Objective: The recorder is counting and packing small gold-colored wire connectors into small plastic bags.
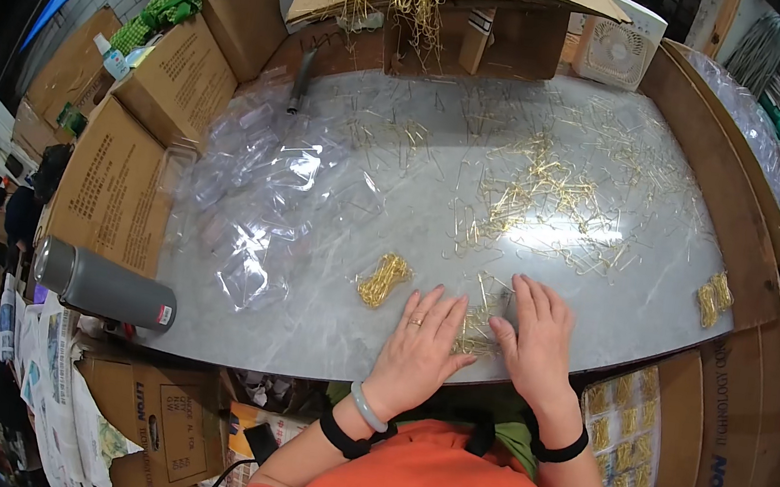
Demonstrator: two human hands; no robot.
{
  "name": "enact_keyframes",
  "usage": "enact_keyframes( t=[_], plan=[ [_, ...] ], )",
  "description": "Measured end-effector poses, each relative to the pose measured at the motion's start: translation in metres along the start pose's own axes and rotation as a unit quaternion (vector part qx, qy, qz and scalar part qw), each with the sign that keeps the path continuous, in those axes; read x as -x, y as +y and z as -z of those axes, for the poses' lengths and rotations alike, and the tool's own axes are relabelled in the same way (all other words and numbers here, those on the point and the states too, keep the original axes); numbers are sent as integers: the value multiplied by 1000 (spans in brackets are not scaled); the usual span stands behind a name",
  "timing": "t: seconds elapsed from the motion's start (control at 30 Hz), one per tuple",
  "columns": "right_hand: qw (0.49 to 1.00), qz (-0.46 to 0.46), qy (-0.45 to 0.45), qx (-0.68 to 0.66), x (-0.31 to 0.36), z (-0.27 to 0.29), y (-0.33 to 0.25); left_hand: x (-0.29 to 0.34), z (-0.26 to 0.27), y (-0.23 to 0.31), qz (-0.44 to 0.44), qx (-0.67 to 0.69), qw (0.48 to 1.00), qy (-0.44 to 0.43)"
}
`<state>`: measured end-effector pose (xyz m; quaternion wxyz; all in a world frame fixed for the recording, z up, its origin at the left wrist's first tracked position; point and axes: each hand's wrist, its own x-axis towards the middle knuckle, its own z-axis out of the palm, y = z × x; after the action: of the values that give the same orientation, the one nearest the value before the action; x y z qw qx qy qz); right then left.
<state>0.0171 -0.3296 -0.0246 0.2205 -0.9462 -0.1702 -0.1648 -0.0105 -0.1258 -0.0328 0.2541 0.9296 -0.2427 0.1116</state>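
Thumbs wide of the fingers, your left hand (417,352) and right hand (537,351) flank the gold wire hooks (475,334) by the near edge of the table (319,347). Each seems light, stiff and slippery; grip the straight middles.

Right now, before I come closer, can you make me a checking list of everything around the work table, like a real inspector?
Surface: grey table, shiny, with bright glare spots.
Job's things: loose golden wire pieces scattered at centre and right; a small golden batch between the hands; a golden bundle left of them; clear plastic packs heaped on the left.
Clutter: grey bottle at the left edge.
Hands: left hand and right hand bare, open, beside the small batch.
Cables: black cord near the left forearm; where it leads is unclear.
Surroundings: cardboard boxes on the left; white fan at the back.
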Motion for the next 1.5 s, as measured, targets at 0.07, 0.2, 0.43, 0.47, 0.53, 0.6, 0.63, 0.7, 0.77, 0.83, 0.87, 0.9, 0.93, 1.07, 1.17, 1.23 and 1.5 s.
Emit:
enact_keyframes(
  t=[0.07,0.2,0.43,0.47,0.53,0.6,0.63,0.7,0.77,0.83,0.87,0.9,0.93,1.07,1.17,1.23,1.5],
  plan=[
    [998,34,-21,-54,0,0,-7,1,0,-3,-16,26,1000,-6],
    [983,127,-78,-112,-5,0,-7,4,-2,-12,-23,122,992,-6],
    [953,89,-110,-268,-9,5,7,2,2,-6,-4,76,997,18],
    [966,94,-92,-224,-10,16,4,1,1,-6,-3,58,998,10],
    [977,114,-89,-157,-10,25,0,1,-1,-6,0,21,1000,-7],
    [976,143,-118,-111,-9,27,0,1,-3,-7,-4,20,1000,-10],
    [971,149,-131,-134,-8,26,2,0,-3,-7,-7,20,1000,-12],
    [957,161,-158,-180,-7,19,8,-1,0,-6,-14,14,1000,-23],
    [959,173,-136,-178,-4,12,14,-2,2,-3,-19,11,999,-29],
    [969,137,-100,-178,-1,10,11,-2,4,-2,-19,10,999,-29],
    [977,92,-74,-177,5,13,6,-2,5,-1,-21,9,999,-32],
    [982,47,-48,-176,9,15,3,-3,6,0,-23,7,999,-35],
    [985,64,-52,-150,10,17,3,-3,6,0,-24,6,999,-38],
    [976,135,-70,-154,14,9,12,-3,3,0,-29,31,998,-38],
    [980,71,-43,-182,20,6,7,-3,3,0,-25,27,999,-34],
    [985,1,-5,-172,26,6,-3,-4,4,1,-34,14,999,-40],
    [931,12,-55,-360,26,-9,-33,-3,1,-1,-44,13,998,-46]
  ],
)
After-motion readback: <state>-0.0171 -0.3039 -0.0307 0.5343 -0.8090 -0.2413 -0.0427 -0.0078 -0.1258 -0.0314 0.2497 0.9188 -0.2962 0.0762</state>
